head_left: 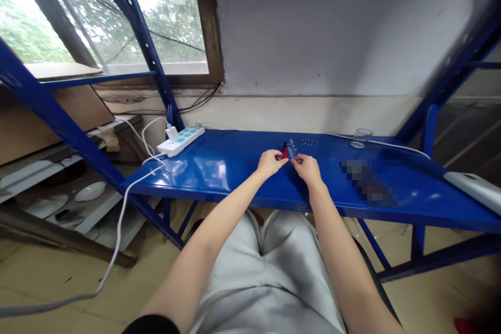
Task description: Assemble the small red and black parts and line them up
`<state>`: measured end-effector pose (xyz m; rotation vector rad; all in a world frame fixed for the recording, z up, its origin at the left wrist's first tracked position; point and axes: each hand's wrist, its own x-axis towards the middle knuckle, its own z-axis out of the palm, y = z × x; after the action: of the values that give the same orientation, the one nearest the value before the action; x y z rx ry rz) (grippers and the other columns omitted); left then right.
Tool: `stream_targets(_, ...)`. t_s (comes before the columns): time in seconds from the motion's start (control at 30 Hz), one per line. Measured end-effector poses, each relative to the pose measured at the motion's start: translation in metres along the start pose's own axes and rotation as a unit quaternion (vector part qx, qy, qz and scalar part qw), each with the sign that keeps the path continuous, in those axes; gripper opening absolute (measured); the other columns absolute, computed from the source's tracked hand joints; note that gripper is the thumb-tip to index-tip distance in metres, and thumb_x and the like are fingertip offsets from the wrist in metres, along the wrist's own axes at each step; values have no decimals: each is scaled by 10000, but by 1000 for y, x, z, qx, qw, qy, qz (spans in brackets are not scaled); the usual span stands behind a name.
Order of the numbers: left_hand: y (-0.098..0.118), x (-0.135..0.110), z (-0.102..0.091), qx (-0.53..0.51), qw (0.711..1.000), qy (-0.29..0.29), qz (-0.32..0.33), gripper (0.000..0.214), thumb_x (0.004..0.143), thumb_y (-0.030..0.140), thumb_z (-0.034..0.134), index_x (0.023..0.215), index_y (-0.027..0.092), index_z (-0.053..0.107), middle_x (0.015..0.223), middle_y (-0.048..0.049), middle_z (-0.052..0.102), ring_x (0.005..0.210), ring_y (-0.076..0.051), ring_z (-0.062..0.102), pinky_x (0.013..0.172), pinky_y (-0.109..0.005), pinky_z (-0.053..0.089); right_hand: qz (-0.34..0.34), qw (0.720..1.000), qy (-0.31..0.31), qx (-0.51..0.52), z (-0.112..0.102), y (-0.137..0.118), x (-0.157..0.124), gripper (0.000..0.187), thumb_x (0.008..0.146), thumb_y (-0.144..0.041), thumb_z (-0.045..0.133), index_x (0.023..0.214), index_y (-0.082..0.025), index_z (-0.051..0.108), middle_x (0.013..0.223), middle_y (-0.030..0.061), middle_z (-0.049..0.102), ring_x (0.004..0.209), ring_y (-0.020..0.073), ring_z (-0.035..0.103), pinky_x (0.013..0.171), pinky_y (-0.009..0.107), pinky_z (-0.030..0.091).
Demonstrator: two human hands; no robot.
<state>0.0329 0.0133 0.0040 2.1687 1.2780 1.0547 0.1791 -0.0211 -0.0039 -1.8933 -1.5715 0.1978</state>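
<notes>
Around your work, the desk carries a white power strip with pale blue sockets at its far left corner, a plug standing in it, and a clear round glass by the far edge toward the right. A pixelated patch covers something dark near the near edge, right of your arm; what it is cannot be told. At the right end lies a smooth white case, cut off by the view. The desk is glossy blue, catching window light on its left half. Past the middle, your left hand pinches a slim red tube with a black top, held upright. Clear, knobbly pieces stand just beside it, and a row of tiny bits lies farther right, too small to make out. Your right hand has its fingertips drawn narrow beside the clear pieces; whether they grip one, you cannot tell.
</notes>
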Motion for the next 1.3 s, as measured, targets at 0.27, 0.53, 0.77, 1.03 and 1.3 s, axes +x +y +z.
stream_targets(0.27, 9, -1, 13, 94, 992, -9, -80, 150, 719, 337, 616, 708, 193, 655, 759, -24, 658, 761, -172, 593, 696, -276, 421, 67, 992, -29, -103, 0, -5, 0, 280, 793, -422, 515, 825, -211, 696, 870, 103, 684, 854, 226, 629, 657, 270, 434)
stream_targets(0.53, 4, -4, 19, 147, 988, 9, -53, 197, 697, 368, 663, 747, 182, 623, 823, -66, 610, 887, -245, 539, 782, -363, 386, 65, 991, -10, -117, 3, -1, 1, 267, 766, -411, 552, 851, -213, 710, 855, 110, 684, 794, 221, 638, 637, 278, 446)
stream_targets(0.77, 6, -20, 16, 151, 981, 74, 98, 279, 806, 266, 553, 1079, 207, 558, 1002, -83, 582, 953, -226, 483, 811, -342, 354, 50, 993, 13, -111, 5, 2, 1, 234, 745, -376, 577, 827, -206, 714, 812, 112, 687, 754, 210, 643, 614, 262, 440)
stream_targets(1.03, 9, -23, 15, 200, 974, 49, 94, 265, 874, 207, 415, 1060, 187, 603, 959, -100, 606, 913, -225, 493, 785, -356, 352, 68, 991, -15, -110, 1, -3, -1, 229, 780, -360, 535, 849, -215, 698, 859, 120, 681, 803, 242, 641, 643, 298, 439)
stream_targets(1.3, 4, -18, 4, 2, 982, 186, 39, 104, 827, 233, 515, 848, 178, 600, 843, -38, 620, 785, -160, 532, 765, -301, 405, -10, 994, -20, -111, 4, -8, -4, 189, 804, -325, 516, 860, -214, 659, 846, 84, 674, 781, 201, 626, 614, 263, 413)
